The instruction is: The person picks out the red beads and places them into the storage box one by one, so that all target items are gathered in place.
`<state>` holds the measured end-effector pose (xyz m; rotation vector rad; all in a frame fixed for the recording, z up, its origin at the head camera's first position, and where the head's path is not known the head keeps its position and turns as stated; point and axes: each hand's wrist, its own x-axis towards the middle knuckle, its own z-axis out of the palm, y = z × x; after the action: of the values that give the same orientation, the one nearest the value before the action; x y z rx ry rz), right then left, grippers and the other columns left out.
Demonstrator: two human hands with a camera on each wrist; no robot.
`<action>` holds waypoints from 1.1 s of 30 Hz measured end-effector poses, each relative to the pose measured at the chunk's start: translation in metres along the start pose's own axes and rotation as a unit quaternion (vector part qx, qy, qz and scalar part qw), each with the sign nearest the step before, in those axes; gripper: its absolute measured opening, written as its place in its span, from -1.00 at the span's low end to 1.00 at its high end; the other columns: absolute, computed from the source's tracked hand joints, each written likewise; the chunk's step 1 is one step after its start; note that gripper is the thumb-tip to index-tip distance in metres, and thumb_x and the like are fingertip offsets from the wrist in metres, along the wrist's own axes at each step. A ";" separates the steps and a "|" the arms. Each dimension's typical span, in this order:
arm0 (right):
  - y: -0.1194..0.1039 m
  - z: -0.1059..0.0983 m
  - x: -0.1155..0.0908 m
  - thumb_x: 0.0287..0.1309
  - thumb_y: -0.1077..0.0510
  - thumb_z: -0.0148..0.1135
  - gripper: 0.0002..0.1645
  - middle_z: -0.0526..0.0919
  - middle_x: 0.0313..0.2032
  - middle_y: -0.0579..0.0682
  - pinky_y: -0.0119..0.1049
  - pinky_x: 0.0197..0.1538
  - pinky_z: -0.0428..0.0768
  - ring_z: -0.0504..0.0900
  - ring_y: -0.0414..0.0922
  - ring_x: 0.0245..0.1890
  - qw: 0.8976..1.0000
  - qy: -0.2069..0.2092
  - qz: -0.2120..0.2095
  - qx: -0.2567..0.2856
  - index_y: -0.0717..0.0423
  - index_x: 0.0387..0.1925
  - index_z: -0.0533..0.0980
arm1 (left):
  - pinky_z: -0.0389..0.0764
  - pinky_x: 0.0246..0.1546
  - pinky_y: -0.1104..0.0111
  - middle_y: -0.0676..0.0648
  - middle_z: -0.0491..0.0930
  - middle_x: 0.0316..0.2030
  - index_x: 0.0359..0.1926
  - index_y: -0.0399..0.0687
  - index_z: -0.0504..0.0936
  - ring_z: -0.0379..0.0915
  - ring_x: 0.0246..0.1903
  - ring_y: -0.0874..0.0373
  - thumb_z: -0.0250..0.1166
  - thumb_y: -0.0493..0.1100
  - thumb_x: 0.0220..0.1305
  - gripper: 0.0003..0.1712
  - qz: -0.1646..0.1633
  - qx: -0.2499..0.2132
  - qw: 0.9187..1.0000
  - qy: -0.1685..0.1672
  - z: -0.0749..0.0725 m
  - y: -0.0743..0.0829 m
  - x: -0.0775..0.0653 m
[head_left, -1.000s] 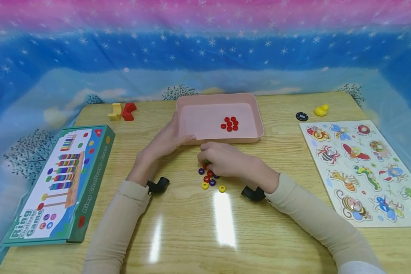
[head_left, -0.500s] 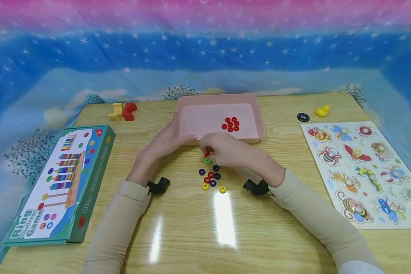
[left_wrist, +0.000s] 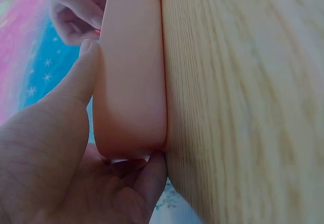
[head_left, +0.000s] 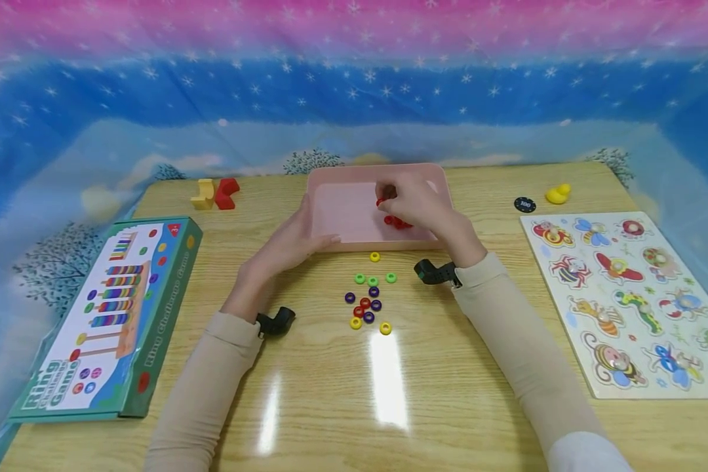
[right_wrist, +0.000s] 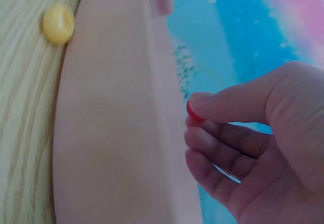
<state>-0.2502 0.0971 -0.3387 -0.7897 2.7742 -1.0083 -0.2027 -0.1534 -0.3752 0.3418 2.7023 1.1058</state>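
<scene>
My right hand (head_left: pixel 412 200) is over the pink tray (head_left: pixel 342 246), pinching a small red ring (right_wrist: pixel 194 114) between thumb and fingertips. Below it, several red rings (head_left: pixel 389 221) lie in the tray, partly covered by the hand. My left hand (head_left: pixel 289 237) grips the tray's left front corner, thumb at the rim and fingers round the side wall, as the left wrist view shows. On the table in front lie loose rings: a yellow ring (head_left: pixel 375 257) close to the tray, a row of green rings (head_left: pixel 373 281), then purple rings (head_left: pixel 350 297), red ones (head_left: pixel 365 303) and more yellow ones.
A ring game box (head_left: pixel 103 321) lies at the left, with yellow (head_left: pixel 203 195) and red (head_left: pixel 227 194) blocks behind it. At the right are an insect puzzle board (head_left: pixel 631 301), a black chip (head_left: pixel 525 204) and a yellow duck (head_left: pixel 558 194).
My right hand has moved from the loose rings up and over the tray, carrying a red ring. Green rings and a yellow ring it covered now show. The left hand stays at the corner.
</scene>
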 end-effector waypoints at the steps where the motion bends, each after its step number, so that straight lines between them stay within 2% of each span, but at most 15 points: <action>1: 0.003 0.001 0.001 0.00 0.35 0.08 -0.87 0.47 -0.47 -0.01 -0.26 -0.38 0.37 0.40 -0.08 -0.50 1.000 -0.001 0.003 -0.004 0.08 -0.45 0.47 | 0.12 0.35 0.10 -0.02 -0.18 0.47 0.41 0.19 -0.54 -0.07 0.41 0.06 0.24 0.35 0.04 0.28 -0.001 0.000 1.000 -0.002 0.001 0.000 0.000; 5: 0.013 0.006 0.004 0.03 0.37 0.05 -0.85 0.51 -0.49 -0.01 -0.28 -0.45 0.40 0.43 -0.08 -0.53 0.999 -0.021 0.030 -0.038 0.11 -0.42 0.50 | 0.08 0.37 0.12 -0.02 -0.25 0.47 0.40 0.19 -0.55 -0.14 0.42 0.05 0.23 0.34 0.05 0.28 -0.004 -0.002 1.000 -0.006 0.003 0.001 0.002; 8: 0.018 0.010 0.004 0.06 0.38 -0.02 -0.78 0.57 -0.47 0.00 -0.29 -0.43 0.42 0.46 -0.08 -0.51 0.996 -0.035 0.046 -0.066 0.11 -0.38 0.53 | 0.11 0.36 0.11 -0.03 -0.22 0.47 0.42 0.19 -0.53 -0.10 0.41 0.05 0.25 0.32 0.04 0.28 0.008 -0.006 1.000 -0.003 0.004 0.002 0.003; 13: 0.023 0.011 0.004 0.16 0.31 -0.02 -0.75 0.60 -0.33 -0.01 -0.28 -0.31 0.47 0.48 -0.09 -0.41 0.993 -0.023 0.060 -0.095 0.09 -0.28 0.59 | 0.14 0.34 0.10 -0.03 -0.16 0.47 0.43 0.22 -0.50 -0.04 0.40 0.05 0.27 0.30 0.03 0.28 0.019 -0.013 1.000 0.001 0.005 0.004 0.004; 18: 0.022 0.008 0.001 0.25 0.18 0.02 -0.74 0.61 -0.14 0.01 -0.20 -0.11 0.53 0.52 -0.10 -0.30 0.995 -0.012 0.067 -0.079 0.09 -0.13 0.60 | 0.11 0.36 0.10 -0.05 -0.19 0.47 0.42 0.15 -0.52 -0.08 0.41 0.04 0.26 0.30 0.05 0.28 0.021 -0.011 1.000 -0.003 0.005 0.003 0.004; 23: 0.014 -0.001 -0.009 0.22 0.20 0.06 -0.74 0.67 -0.17 0.00 -0.20 -0.07 0.53 0.55 -0.13 -0.27 0.998 -0.003 0.021 -0.065 0.10 -0.15 0.62 | 0.06 0.38 0.11 -0.04 -0.27 0.47 0.41 0.16 -0.55 -0.16 0.43 0.04 0.23 0.31 0.07 0.27 0.012 -0.005 1.000 -0.004 0.004 -0.001 0.002; 28: -0.005 -0.006 -0.030 0.17 0.24 0.14 -0.80 0.69 -0.24 -0.01 -0.24 -0.17 0.54 0.57 -0.14 -0.31 0.998 -0.012 -0.048 -0.035 0.11 -0.22 0.65 | 0.16 0.33 0.11 -0.02 -0.05 0.44 0.43 0.24 -0.47 0.04 0.37 0.08 0.25 0.34 0.03 0.25 0.032 -0.016 0.999 0.003 0.002 -0.003 0.002; 31: -0.018 -0.002 -0.044 0.15 0.23 0.18 -0.83 0.69 -0.27 -0.04 -0.26 -0.18 0.53 0.58 -0.17 -0.30 0.995 -0.033 -0.086 -0.041 0.07 -0.25 0.65 | 0.23 0.29 0.10 -0.03 0.07 0.40 0.44 0.22 -0.42 0.14 0.31 0.08 0.26 0.35 0.01 0.25 0.043 -0.019 0.999 0.003 0.001 -0.003 0.003; 33: -0.026 0.003 -0.052 0.14 0.24 0.19 -0.83 0.68 -0.28 -0.06 -0.27 -0.17 0.53 0.57 -0.18 -0.29 0.991 -0.058 -0.110 -0.052 0.05 -0.26 0.66 | 0.23 0.29 0.11 -0.04 0.05 0.41 0.44 0.19 -0.43 0.13 0.32 0.08 0.26 0.33 0.03 0.25 0.038 -0.019 0.999 0.003 0.001 -0.003 0.002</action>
<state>-0.1929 0.1043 -0.3300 -1.1509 2.7032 -0.8216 -0.2053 -0.1544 -0.3781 0.4395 2.6914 1.1780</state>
